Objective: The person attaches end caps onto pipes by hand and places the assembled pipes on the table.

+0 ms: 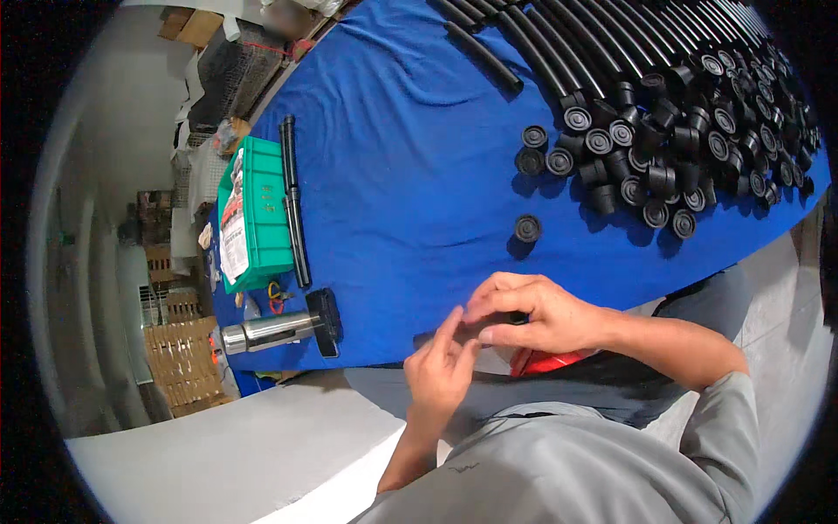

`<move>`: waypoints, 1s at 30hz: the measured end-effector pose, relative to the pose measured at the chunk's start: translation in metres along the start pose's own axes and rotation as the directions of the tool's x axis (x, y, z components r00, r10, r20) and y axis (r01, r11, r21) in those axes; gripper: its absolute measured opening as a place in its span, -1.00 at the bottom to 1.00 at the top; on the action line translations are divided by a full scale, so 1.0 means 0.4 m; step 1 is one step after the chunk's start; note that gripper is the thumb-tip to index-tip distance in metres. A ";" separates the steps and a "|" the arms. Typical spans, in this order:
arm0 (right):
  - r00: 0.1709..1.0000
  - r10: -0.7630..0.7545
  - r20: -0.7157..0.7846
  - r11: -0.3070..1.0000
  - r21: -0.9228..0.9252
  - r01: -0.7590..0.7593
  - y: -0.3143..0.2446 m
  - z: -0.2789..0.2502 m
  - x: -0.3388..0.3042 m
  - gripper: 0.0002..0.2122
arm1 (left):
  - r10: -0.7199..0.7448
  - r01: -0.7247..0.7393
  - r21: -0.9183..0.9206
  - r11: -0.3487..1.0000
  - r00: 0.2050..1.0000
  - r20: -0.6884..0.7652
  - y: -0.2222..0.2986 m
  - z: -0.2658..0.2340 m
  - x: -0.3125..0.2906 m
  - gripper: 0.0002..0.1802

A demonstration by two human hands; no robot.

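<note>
Near the table's front edge, my left hand (pixel 439 367) and my right hand (pixel 539 316) meet at the fingertips. A dark piece (pixel 517 318) shows under the curled fingers of my right hand. Most of it is hidden, so its kind is unclear. My left fingers are fairly straight, with thumb and fingers around something dark between the hands; a short dark end (pixel 422 339) sticks out on their left. Just beyond the hands stands a single round black cap (pixel 527 229) on the blue cloth (pixel 393 201).
Many black caps (pixel 656 179) are heaped at the right, with rows of black tubes (pixel 602 44) behind. At the left stand a green crate (pixel 266 214), thin black tubes (pixel 294 205) and a steel flask (pixel 271 333) lying beside a black block (pixel 326 321). Something red (pixel 546 361) hangs below my right hand.
</note>
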State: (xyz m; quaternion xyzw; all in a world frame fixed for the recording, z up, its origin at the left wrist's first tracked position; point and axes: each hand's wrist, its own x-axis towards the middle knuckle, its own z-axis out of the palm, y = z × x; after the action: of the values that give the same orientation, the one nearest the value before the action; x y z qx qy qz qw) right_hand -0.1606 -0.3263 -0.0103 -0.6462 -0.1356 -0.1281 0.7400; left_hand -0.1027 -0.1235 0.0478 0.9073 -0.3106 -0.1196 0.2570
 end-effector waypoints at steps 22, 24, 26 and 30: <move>0.916 0.273 0.295 0.900 0.259 -0.351 -0.029 -0.004 -0.023 -0.71 | 0.141 0.183 -0.646 0.741 0.898 0.416 -0.126 -0.004 -0.074 -0.53; 0.909 0.280 0.309 0.915 0.201 -0.351 -0.028 -0.006 -0.024 -0.71 | 0.074 0.318 -0.642 0.698 0.859 0.506 -0.139 -0.007 -0.084 -0.52; 0.928 0.259 0.267 0.924 0.210 -0.318 -0.022 0.003 -0.028 -0.71 | 0.020 0.446 -0.624 0.642 0.804 0.595 -0.132 -0.002 -0.083 -0.52; 0.932 0.256 0.257 0.932 0.189 -0.308 -0.021 0.007 -0.028 -0.71 | -0.021 0.489 -0.721 0.490 0.834 0.551 -0.125 0.025 -0.080 -0.70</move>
State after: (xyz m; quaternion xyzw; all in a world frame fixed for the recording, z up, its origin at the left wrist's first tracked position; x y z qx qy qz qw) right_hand -0.1743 -0.3245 -0.0064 -0.5809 -0.1386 0.0712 0.7989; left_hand -0.1065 -0.0737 0.0142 0.6467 -0.1225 -0.5087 0.5550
